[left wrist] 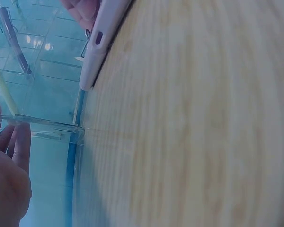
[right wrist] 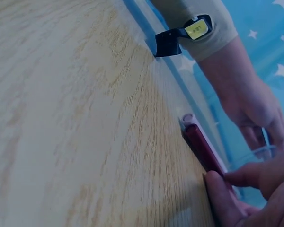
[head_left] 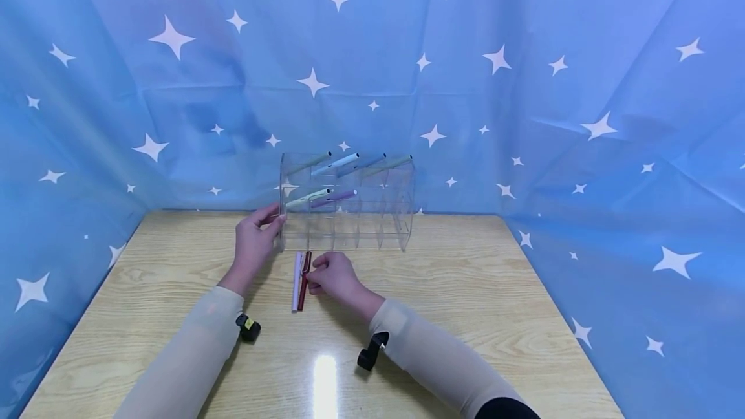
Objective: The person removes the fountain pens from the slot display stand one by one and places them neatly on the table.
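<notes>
A clear acrylic rack (head_left: pixel 280 176) stands toward the back of the table, and my left hand (head_left: pixel 255 238) grips its left side wall between thumb and fingers. In front of the rack, a dark red pen (head_left: pixel 302 296) and a pale lilac pen (head_left: pixel 295 286) lie side by side on the table. My right hand (head_left: pixel 337 279) pinches the red pen from the right; the right wrist view shows thumb and finger at the red pen (right wrist: pixel 202 149). In the left wrist view the lilac pen (left wrist: pixel 95 52) partly hides the right hand (left wrist: pixel 85 9).
Several pens lean in the rack's compartments, among them a purple pen (head_left: pixel 343 197), a light blue pen (head_left: pixel 343 161) and a pale green pen (head_left: pixel 314 196). A blue curtain (head_left: pixel 465 102) with white stars hangs behind and beside the wooden table (head_left: pixel 465 315).
</notes>
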`<state>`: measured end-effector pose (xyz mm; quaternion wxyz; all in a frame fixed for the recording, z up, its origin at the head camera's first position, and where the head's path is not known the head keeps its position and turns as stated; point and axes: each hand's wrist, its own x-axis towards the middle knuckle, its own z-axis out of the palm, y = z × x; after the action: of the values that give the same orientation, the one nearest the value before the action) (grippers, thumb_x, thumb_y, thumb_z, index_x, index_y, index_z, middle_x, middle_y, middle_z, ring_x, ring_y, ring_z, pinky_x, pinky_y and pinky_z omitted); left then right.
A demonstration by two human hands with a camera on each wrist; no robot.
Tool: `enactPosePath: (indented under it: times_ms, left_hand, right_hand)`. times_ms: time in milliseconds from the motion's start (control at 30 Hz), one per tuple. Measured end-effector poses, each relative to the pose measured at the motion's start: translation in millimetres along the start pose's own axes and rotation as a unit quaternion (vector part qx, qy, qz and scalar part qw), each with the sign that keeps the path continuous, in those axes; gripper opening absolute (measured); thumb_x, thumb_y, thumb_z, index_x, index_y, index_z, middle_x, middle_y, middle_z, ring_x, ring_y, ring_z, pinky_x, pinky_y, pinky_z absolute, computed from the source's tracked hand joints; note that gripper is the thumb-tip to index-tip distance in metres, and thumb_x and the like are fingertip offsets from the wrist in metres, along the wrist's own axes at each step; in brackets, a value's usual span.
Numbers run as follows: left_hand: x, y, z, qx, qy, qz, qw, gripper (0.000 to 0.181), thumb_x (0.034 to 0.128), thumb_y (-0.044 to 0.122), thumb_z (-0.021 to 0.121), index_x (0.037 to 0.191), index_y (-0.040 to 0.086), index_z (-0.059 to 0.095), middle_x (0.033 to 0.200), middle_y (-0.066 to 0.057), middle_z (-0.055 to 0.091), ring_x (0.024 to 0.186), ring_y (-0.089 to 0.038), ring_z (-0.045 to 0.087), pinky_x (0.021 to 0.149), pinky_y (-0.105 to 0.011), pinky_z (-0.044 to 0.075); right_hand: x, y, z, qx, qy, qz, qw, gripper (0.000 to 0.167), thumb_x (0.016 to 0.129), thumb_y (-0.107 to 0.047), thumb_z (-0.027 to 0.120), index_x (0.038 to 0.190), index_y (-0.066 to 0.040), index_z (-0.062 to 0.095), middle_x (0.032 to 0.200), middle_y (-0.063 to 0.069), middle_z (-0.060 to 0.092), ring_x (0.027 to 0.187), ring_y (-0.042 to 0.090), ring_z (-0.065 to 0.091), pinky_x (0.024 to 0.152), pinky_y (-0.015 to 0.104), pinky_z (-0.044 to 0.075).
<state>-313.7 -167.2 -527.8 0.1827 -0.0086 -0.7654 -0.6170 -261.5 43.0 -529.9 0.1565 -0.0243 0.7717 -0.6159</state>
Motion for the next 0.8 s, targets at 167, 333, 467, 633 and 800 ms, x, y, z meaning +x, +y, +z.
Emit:
enactPosePath:
  times_ms: [167,333,467,633,800]
  left_hand:
    - [0.1,-0.5,0.3,-0.001,0.001,0.007,1.0000,0.041,0.1040,0.010,0.080,0.144,0.006,0.072,0.128,-0.018,0.079,0.108,-0.018,0.071,0.078,-0.014,0.061]
    - [0.0,-0.6,0.5,-0.004,0.002,0.007,1.0000,0.041,0.1037,0.010,0.080,0.144,0.006,0.072,0.128,-0.017,0.079,0.109,-0.022,0.072,0.077,-0.014,0.062]
    - [0.4,-0.4,0.0,0.001,0.004,0.008,1.0000,0.041,0.1039,0.010,0.080,0.144,0.006,0.072,0.128,-0.018,0.079,0.111,-0.023,0.072,0.077,-0.014,0.062]
    - [0.0,-0.1,-0.5,0.002,0.006,0.009,0.9999,0.041,0.1039,0.011,0.080,0.143,0.005,0.072,0.128,-0.018,0.079,0.112,-0.026,0.072,0.076,-0.013,0.061]
    - [-0.1,-0.5,0.2,0.001,0.002,0.010,0.9999,0.040,0.1038,0.008,0.079,0.143,0.006,0.073,0.127,-0.018,0.079,0.110,-0.026,0.072,0.076,-0.014,0.061]
  right_hand:
    - [-2.2,2.2,-1.3,0.012,0.004,-0.001,0.9999,0.032,0.096,0.012,0.076,0.126,0.013,0.065,0.099,0.017,0.071,0.077,0.028,0.079,0.070,0.035,0.070]
    - [-3.6,3.9,-5.2,0.020,0.006,-0.025,0.9995,0.034,0.094,0.013,0.077,0.126,0.014,0.064,0.097,0.015,0.070,0.077,0.034,0.079,0.069,0.039,0.071]
    - [-3.8,3.4,-10.7,-0.004,0.012,-0.054,0.9985,0.037,0.095,0.009,0.078,0.129,0.012,0.065,0.094,0.011,0.070,0.079,0.031,0.077,0.069,0.040,0.071]
    - [-4.8,-0.4,-21.2,-0.038,0.023,-0.088,0.9951,0.039,0.097,0.001,0.079,0.133,0.010,0.065,0.099,0.009,0.071,0.084,0.027,0.074,0.076,0.042,0.070]
    - [-3.1,-4.0,-33.7,-0.023,0.040,-0.123,0.9913,0.041,0.100,-0.001,0.078,0.135,0.012,0.063,0.105,0.013,0.073,0.087,0.031,0.074,0.081,0.049,0.070]
